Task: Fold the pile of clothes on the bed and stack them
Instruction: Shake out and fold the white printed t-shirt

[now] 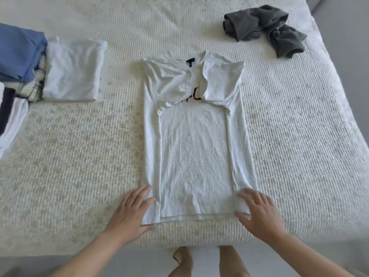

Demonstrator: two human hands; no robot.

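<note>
Bed (79, 176): cream ribbed woven cover fills nearly the whole view. Grey floor strip along the near edge and at 2 o'clock corner; person's bare legs visible at 6 o'clock.

Cut off at 9 o'clock edge: stack of folded clothes (18, 62), blue on top, plaid and dark pieces below, extent unclear. Beside it, folded white garment (73, 70), fully visible. Crumpled dark grey garment (265, 29) at 1 o'clock, well apart.

White short-sleeved T-shirt (195, 148) lies flat at centre, collar toward 12 o'clock, sleeves and sides folded inward; red lettering mostly covered, unreadable.

Left hand (131, 210) at 7 o'clock, fingers straight, resting on the hem's left corner. Right hand (259, 210) at 5 o'clock, fingers spread, flat on the right corner.
</note>
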